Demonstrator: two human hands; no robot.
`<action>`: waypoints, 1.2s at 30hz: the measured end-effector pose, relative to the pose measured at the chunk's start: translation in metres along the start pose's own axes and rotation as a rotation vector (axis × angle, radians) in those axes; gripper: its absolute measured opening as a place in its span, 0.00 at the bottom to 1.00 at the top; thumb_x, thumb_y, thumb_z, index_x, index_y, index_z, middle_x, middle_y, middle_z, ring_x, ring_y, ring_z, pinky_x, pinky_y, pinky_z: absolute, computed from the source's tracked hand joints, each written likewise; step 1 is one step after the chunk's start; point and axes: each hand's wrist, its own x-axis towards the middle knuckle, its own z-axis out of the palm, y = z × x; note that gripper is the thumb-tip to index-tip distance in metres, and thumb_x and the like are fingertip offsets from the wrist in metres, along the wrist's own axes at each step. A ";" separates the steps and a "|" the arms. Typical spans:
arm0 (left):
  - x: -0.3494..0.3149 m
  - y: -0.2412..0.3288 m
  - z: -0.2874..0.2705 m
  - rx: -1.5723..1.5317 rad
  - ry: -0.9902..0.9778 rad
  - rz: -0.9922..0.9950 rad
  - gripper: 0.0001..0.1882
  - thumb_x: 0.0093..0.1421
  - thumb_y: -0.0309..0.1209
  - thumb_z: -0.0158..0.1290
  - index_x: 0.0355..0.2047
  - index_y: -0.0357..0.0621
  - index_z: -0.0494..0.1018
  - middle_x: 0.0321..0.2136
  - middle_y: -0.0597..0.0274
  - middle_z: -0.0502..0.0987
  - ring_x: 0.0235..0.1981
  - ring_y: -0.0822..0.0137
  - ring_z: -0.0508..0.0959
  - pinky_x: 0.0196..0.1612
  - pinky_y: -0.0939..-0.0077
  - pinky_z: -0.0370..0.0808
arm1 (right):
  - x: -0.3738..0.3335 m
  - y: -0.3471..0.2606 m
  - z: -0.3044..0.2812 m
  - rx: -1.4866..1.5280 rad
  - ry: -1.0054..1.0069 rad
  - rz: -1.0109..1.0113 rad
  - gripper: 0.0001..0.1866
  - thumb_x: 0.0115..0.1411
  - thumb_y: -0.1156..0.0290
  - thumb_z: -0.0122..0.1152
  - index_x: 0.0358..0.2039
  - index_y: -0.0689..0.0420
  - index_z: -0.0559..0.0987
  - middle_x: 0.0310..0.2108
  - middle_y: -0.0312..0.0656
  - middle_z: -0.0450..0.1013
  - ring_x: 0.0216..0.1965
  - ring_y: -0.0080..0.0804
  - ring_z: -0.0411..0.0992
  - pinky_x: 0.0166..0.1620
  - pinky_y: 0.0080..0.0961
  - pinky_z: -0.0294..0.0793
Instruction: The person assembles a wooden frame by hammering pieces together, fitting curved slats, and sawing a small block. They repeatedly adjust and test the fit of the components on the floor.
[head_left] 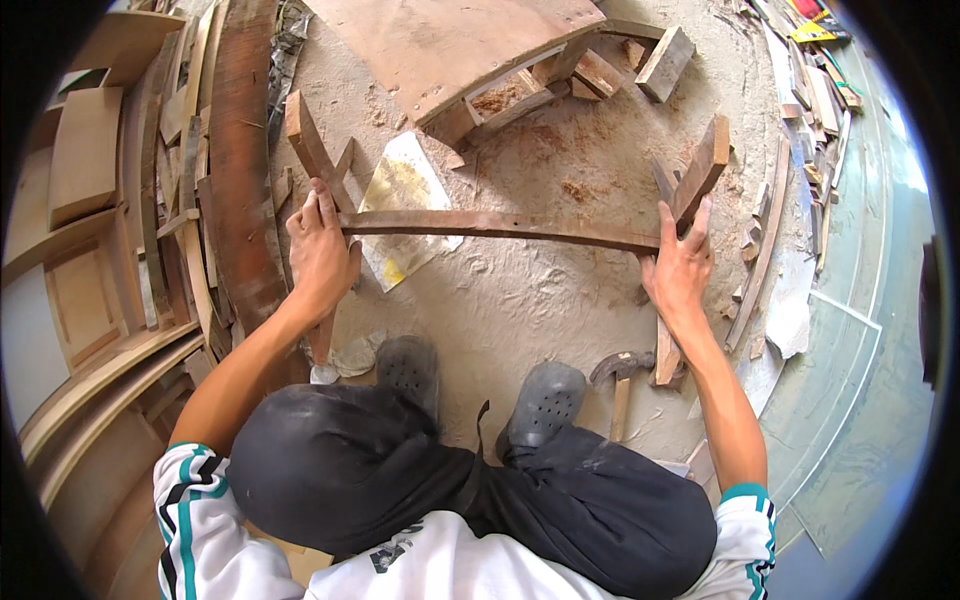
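Between my hands stands a brown wooden frame (500,225) like a sawhorse, its long crossbar running left to right. Slanting wooden legs cross at either end of that bar. My left hand (322,250) is closed round the left joint, fingertips up against the slanted leg. At the opposite end, my right hand (682,262) grips the joint from the near side, with fingers on both sides of the upright piece. The lower parts of the legs are partly hidden by my hands and forearms. A claw hammer (620,400) with a wooden handle is beside the right leg.
A plywood-topped piece (460,50) stands ahead, with wooden blocks (665,65) near it. A stained white sheet (405,185) lies under the frame's left part. Reddish planks (242,180) and stacked wood line the left; offcuts (765,250) and glass panes (830,370) line the right.
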 end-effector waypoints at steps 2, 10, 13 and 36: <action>0.000 -0.002 0.006 0.012 -0.004 0.000 0.57 0.53 0.31 0.63 0.72 0.26 0.36 0.65 0.41 0.55 0.58 0.40 0.61 0.60 0.54 0.67 | 0.001 0.002 0.004 -0.004 -0.013 0.001 0.49 0.45 0.68 0.78 0.68 0.49 0.64 0.73 0.63 0.32 0.59 0.63 0.65 0.53 0.58 0.70; 0.003 -0.009 0.007 -0.102 0.164 0.096 0.54 0.53 0.33 0.63 0.72 0.29 0.41 0.61 0.39 0.61 0.58 0.42 0.62 0.62 0.52 0.63 | 0.002 -0.002 -0.004 -0.011 -0.017 0.008 0.51 0.49 0.58 0.76 0.70 0.48 0.58 0.72 0.64 0.36 0.62 0.62 0.62 0.54 0.59 0.68; 0.010 -0.011 -0.009 -0.186 0.107 0.044 0.53 0.52 0.36 0.64 0.70 0.30 0.45 0.58 0.39 0.63 0.59 0.44 0.62 0.63 0.51 0.60 | 0.005 0.003 -0.008 0.099 0.083 -0.052 0.51 0.53 0.48 0.72 0.71 0.50 0.55 0.72 0.66 0.39 0.65 0.65 0.58 0.59 0.60 0.63; 0.035 0.003 0.004 -0.289 0.277 -0.099 0.54 0.61 0.37 0.56 0.71 0.27 0.29 0.42 0.31 0.78 0.38 0.40 0.81 0.37 0.53 0.78 | 0.026 -0.001 0.012 0.241 0.285 0.320 0.30 0.67 0.57 0.58 0.61 0.66 0.67 0.45 0.60 0.74 0.49 0.59 0.71 0.52 0.48 0.69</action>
